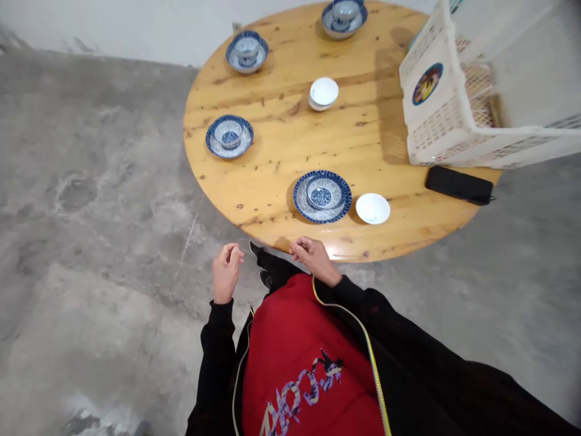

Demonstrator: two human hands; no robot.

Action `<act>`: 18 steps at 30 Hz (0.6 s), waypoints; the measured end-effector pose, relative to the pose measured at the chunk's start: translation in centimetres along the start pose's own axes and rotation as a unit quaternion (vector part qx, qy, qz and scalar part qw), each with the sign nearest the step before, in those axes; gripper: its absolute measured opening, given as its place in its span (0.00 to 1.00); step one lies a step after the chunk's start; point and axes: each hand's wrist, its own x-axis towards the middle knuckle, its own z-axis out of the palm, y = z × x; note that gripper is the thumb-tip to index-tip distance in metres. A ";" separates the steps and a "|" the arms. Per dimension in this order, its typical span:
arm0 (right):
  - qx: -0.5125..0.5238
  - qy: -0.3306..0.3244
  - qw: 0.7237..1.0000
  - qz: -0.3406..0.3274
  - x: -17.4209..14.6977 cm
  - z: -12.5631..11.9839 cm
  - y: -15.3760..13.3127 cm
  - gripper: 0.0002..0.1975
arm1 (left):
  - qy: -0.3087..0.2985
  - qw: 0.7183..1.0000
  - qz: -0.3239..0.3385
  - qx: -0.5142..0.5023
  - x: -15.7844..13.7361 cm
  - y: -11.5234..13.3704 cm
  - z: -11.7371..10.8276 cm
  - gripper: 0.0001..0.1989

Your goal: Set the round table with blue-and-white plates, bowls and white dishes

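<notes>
My left hand [226, 272] hangs in the air off the table's near left edge, fingers curled in, with nothing visible in it. Close to the front edge of the table is my right hand [315, 259], its fingers also curled and nothing showing between them. Just beyond it sits a blue-rimmed plate [300, 200] with a blue-and-white bowl [323, 195] on it. A small white bowl [373, 209] stands right beside that plate. Neither hand touches any dish.
On the round wooden table [272, 157] are more blue-patterned sets: one at left [229, 137], one at far left [247, 52], one at the back [344, 18]. Stacked white bowls [324, 94] stand mid-table. A white plastic crate [431, 115] and black phone [459, 184] occupy the right.
</notes>
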 end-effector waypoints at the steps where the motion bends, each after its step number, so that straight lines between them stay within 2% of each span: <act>1: 0.006 -0.003 1.000 0.000 0.7 0.7 0.0 0.16 | -0.005 1.000 0.005 0.009 1.1 0.4 -0.4 0.13; 5: 0.041 0.010 0.999 -0.010 5.1 2.7 -0.6 0.17 | -0.019 0.998 0.042 0.039 6.7 2.9 -1.5 0.13; 9: 0.080 0.063 0.995 -0.002 10.6 4.1 -2.5 0.17 | -0.074 0.992 0.079 0.066 13.2 6.4 -0.9 0.12; 14: 0.105 0.110 0.988 -0.020 16.1 4.8 -6.8 0.16 | -0.188 0.970 0.121 0.098 20.3 10.3 2.6 0.12; 16: 0.096 0.119 0.987 -0.040 17.9 3.8 -8.9 0.16 | -0.219 0.956 0.159 0.110 22.9 12.1 4.4 0.12; 18: 0.083 0.138 0.985 -0.062 20.0 1.6 -10.9 0.15 | -0.240 0.942 0.202 0.124 25.5 14.1 6.3 0.11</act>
